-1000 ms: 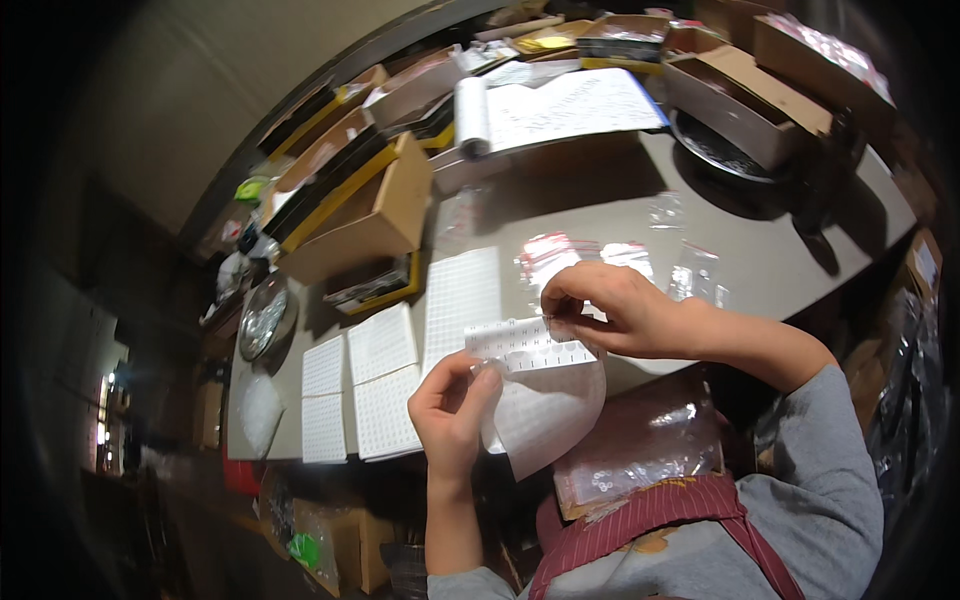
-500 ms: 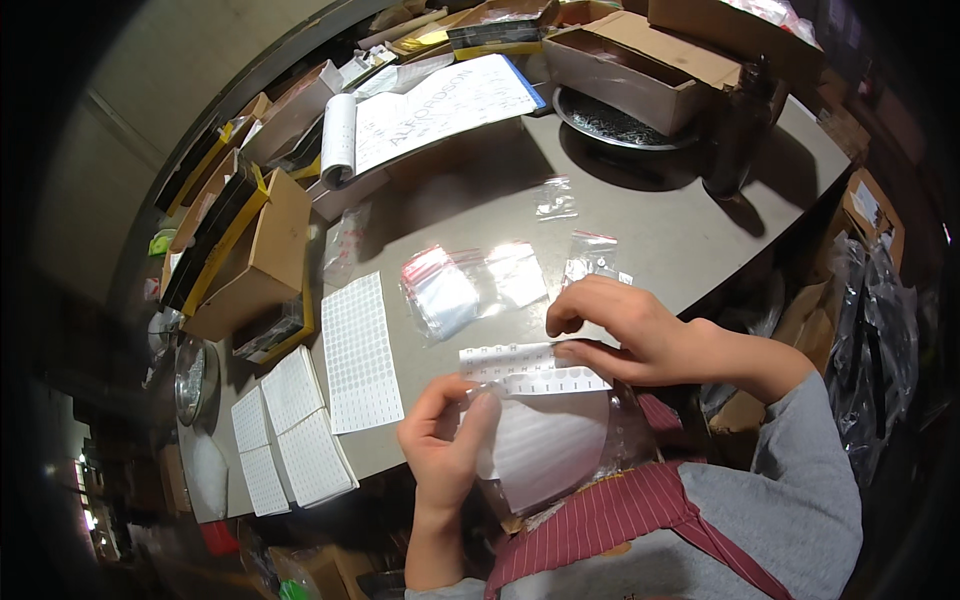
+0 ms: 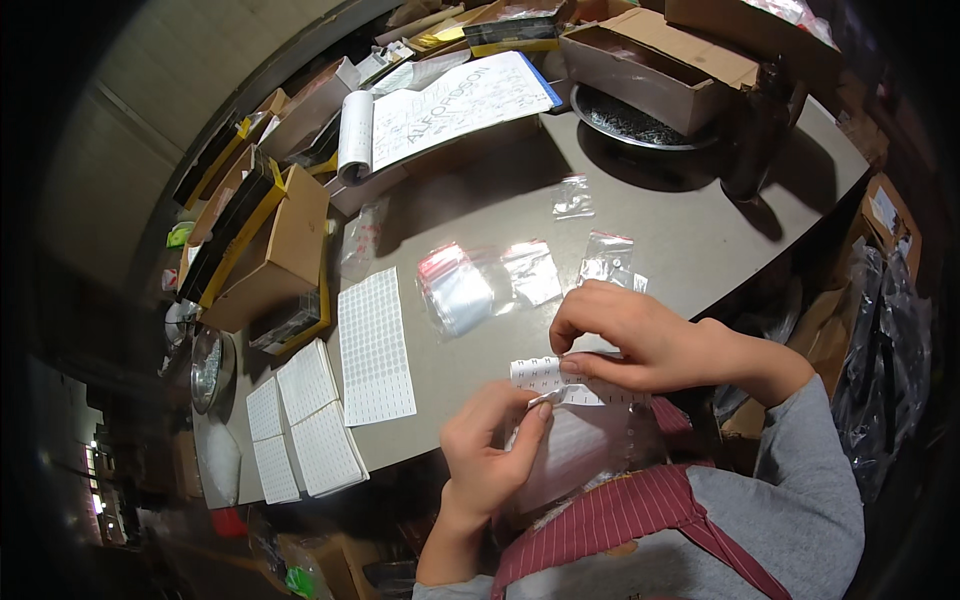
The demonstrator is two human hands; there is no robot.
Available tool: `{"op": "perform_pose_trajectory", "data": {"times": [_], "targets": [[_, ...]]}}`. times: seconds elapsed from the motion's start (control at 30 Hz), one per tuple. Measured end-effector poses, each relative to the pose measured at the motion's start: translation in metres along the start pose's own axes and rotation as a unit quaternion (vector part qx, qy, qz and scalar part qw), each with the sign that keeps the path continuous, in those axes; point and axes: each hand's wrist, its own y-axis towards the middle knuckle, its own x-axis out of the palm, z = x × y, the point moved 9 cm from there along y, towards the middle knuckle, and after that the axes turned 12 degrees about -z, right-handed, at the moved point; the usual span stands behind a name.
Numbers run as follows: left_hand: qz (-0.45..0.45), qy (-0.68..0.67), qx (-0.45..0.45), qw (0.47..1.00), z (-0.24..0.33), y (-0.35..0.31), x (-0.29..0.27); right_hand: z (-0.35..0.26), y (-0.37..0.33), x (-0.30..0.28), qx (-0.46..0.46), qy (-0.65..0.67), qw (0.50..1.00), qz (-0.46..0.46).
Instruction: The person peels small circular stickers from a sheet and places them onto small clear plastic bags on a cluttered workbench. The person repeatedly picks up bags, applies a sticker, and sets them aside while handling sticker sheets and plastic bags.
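Observation:
Between my hands, near the table's front edge, is a white sticker sheet point(image 3: 537, 373) with rows of small printed marks, its edge curling. My left hand point(image 3: 492, 435) is closed, pinching the sheet's near left part between thumb and finger. From the right comes my right hand point(image 3: 630, 335), closed, thumb and curled forefinger at the sheet's upper edge. Whether a loose sticker is between those fingertips is hidden. Below the sheet hangs translucent plastic film point(image 3: 570, 452). Just beyond my right hand lies a small clear zip bag point(image 3: 608, 256) with small parts inside.
Left of my hands lie a flat sticker sheet point(image 3: 378, 345) and stacked sheets point(image 3: 325, 425). Red-edged zip bags point(image 3: 457, 292) and a smaller bag point(image 3: 573, 197) lie farther in. Cardboard boxes point(image 3: 275, 250), a clipboard pad point(image 3: 445, 115) and a metal-rimmed bowl point(image 3: 625, 128) stand around.
My left hand has moved right, closer to my right hand, and the sheet's near edge now bends. My right fingertips have come closer together. The whole view has shifted slightly.

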Motion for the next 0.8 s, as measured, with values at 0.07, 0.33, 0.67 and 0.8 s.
{"op": "perform_pose_trajectory", "data": {"times": [0.07, 0.33, 0.67, 0.8], "targets": [[-0.003, -0.018, -0.006, 1.000, -0.001, 0.002, 0.001, -0.001, -0.001, 0.003, -0.004, -0.009, 1.000, 0.009], [0.005, -0.149, -0.053, 0.987, -0.042, -0.002, 0.008, 0.037, -0.003, -0.027, 0.013, 0.076, 0.996, 0.048], [-0.017, -0.169, -0.044, 0.984, -0.050, 0.005, 0.015, 0.217, 0.048, -0.096, 0.246, -0.137, 0.958, -0.060], [-0.004, -0.169, -0.064, 0.984, -0.053, 0.001, 0.008, 0.230, 0.064, -0.086, 0.255, -0.261, 0.928, -0.077]]}}
